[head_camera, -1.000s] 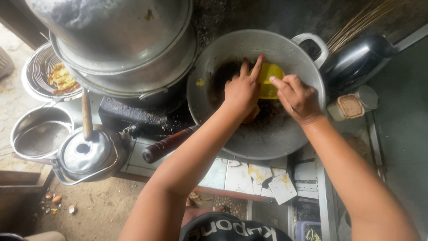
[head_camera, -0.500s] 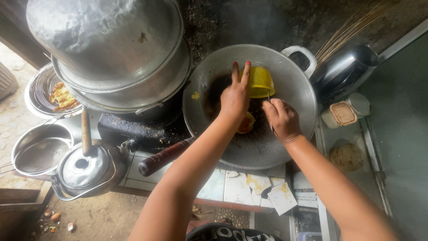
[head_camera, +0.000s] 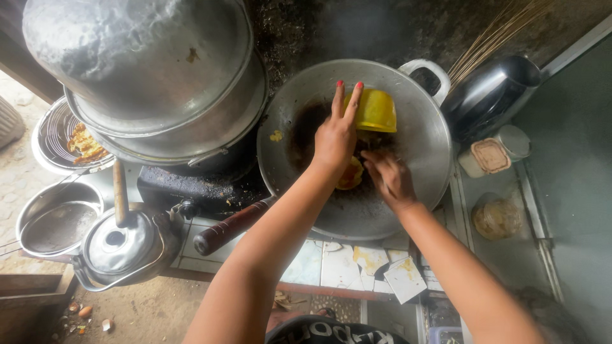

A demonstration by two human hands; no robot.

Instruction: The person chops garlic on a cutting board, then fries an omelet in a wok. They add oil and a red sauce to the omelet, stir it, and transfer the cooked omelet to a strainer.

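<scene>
Left hand [head_camera: 336, 137] hides part of yellow cup [head_camera: 375, 111]; right hand [head_camera: 390, 180] blurred, grip unclear; big pot [head_camera: 146, 83] cropped at top.

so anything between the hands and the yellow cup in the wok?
Nothing visible. The left hand already has its fingers against the yellow cup, which lies tipped inside the wok. The right hand sits just below the cup, over the dark wok bottom, with only open space between them.
</scene>
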